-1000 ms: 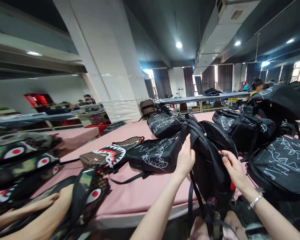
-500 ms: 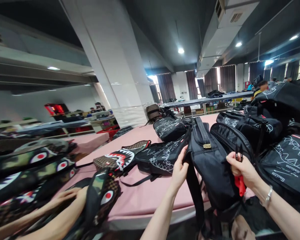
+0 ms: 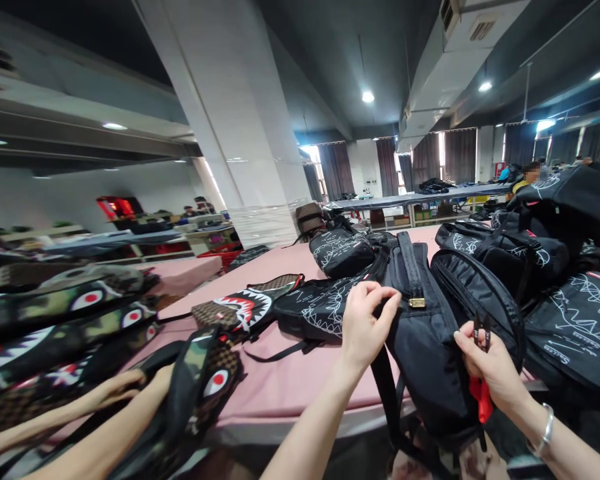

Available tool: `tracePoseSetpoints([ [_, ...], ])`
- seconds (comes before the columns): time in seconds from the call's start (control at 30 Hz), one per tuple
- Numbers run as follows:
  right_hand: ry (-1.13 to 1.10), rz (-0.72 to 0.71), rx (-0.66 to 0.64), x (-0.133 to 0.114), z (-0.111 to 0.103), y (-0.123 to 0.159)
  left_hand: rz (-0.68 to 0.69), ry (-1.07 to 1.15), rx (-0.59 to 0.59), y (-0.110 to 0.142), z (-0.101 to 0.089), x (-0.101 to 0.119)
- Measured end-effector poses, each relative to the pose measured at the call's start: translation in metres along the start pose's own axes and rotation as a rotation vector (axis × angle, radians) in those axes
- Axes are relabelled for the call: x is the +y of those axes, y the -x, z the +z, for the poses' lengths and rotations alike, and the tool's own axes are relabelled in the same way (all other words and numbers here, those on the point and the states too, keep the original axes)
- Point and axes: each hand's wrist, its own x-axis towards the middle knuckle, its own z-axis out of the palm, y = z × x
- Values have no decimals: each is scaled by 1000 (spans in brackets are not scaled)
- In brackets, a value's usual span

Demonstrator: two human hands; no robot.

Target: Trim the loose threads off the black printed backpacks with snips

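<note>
A black backpack (image 3: pixel 425 360) with a small gold plate near its top handle stands at the table edge before me, its front panel hanging open to the right. My left hand (image 3: pixel 367 323) is closed at the backpack's upper left edge, fingers curled and thumb pressed in. In my right hand (image 3: pixel 497 370) is a pair of thread snips (image 3: pixel 484 402) with red handles, their dark blades pointing up past the fingers. The thumb and fingertips of that hand lie against the backpack's right side. A black strap (image 3: pixel 387 387) dangles on the left.
Black backpacks with white scribbles (image 3: pixel 575 327) crowd the right and the middle of the pink table (image 3: pixel 265 387). At left, a co-worker's hands (image 3: pixel 125 393) are on a camouflage bag (image 3: pixel 200 380), beside piled shark-face bags (image 3: pixel 70 320). A white pillar (image 3: pixel 225 120) rises behind.
My left hand has turned, its back now facing up and its fingers curling over the backpack's edge. The backpack's open panel has swung a little further right. The snips stay in my right hand.
</note>
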Motion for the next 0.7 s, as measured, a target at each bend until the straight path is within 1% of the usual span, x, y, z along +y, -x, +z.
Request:
tracePoseSetpoints([
  [0.1, 37, -11, -2, 5, 8, 8, -37, -114, -96, -8, -10, 13],
  [0.2, 96, -44, 11, 6, 16, 13, -62, -195, -123, -3, -13, 18],
  [0.33, 233, -128, 71, 4, 23, 16, -83, -263, -66, 9, -9, 22],
  [0.43, 275, -162, 89, 3, 24, 16, -111, -209, -31, 12, -3, 22],
  [0.53, 321, -197, 98, 3, 22, 16, -136, -156, 27, 13, 4, 20],
  [0.63, 431, -211, 75, 3, 20, 18, -106, -138, 84, 15, 11, 19],
  [0.7, 533, -253, 92, 1, 21, 21, -71, -125, 117, 17, 14, 17],
])
